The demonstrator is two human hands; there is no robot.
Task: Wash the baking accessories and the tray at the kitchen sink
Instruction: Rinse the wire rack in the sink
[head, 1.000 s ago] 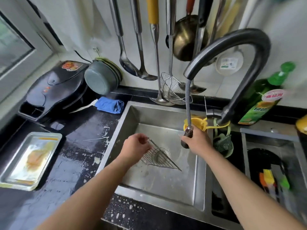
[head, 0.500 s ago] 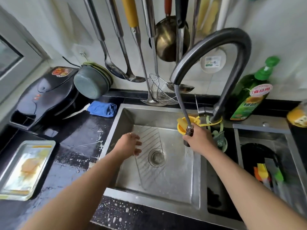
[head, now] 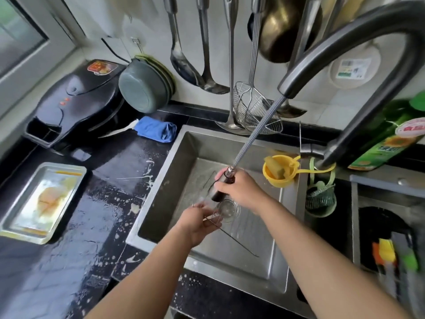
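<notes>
My left hand [head: 199, 224] holds a wire cooling rack [head: 232, 236] by its edge, low in the steel sink [head: 165, 187], and the rack slants across the basin over the drain. My right hand [head: 240, 189] grips the dark pull-out spray head [head: 222, 187], whose ribbed hose runs up to the faucet [head: 358, 42]. The head points down at the rack by my left hand. A metal baking tray [head: 13, 215] smeared with yellow residue lies on the wet black counter at the left.
Ladles and a wire skimmer [head: 255, 109] hang over the back of the sink. A yellow sponge cup [head: 278, 171] and green scrubber holder [head: 319, 199] sit right of the basin. Coloured silicone tools [head: 391, 256] lie far right. A blue cloth [head: 158, 131] and black appliance [head: 73, 100] stand behind the tray.
My right hand pulled the spray head left and down toward the middle of the sink. My left hand dropped lower and nearer, and the rack went from lying flat to slanting in its grip.
</notes>
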